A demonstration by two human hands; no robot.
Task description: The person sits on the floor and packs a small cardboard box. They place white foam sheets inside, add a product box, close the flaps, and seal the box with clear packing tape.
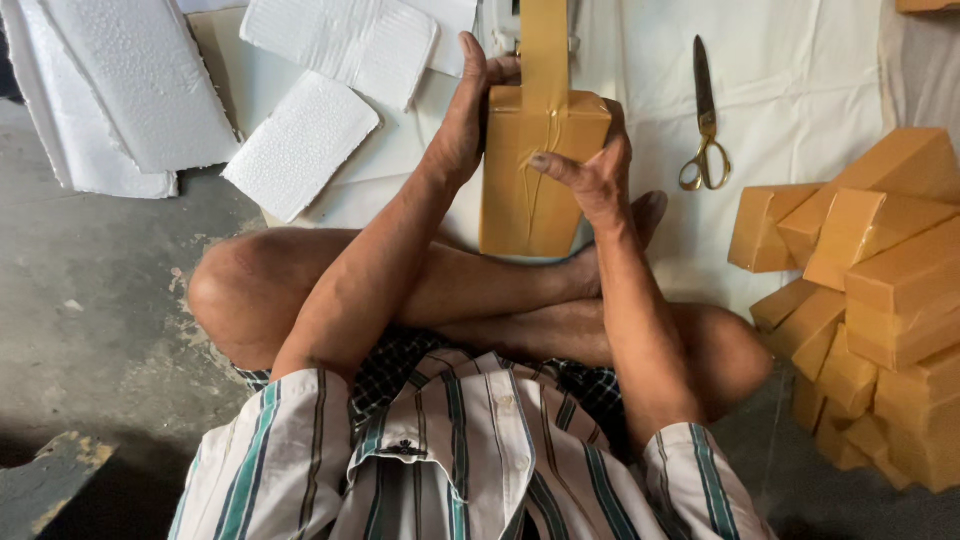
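Observation:
I sit cross-legged on the floor with a box wrapped in brown tape point(524, 195) standing on end in front of my crossed legs. My left hand point(463, 115) grips its upper left side, thumb pointing up. My right hand point(592, 165) clasps the upper right corner, the index finger pressing the glossy tape on the front face. A strip of brown tape point(544, 45) runs from the box's top up and away toward a partly hidden white object at the top edge.
Gold-handled scissors point(705, 120) lie on the white sheet point(800, 90) to the right. A pile of several brown taped boxes point(880, 290) is stacked at the far right. White foam pieces point(300, 140) lie at the upper left beside bare concrete floor point(90, 280).

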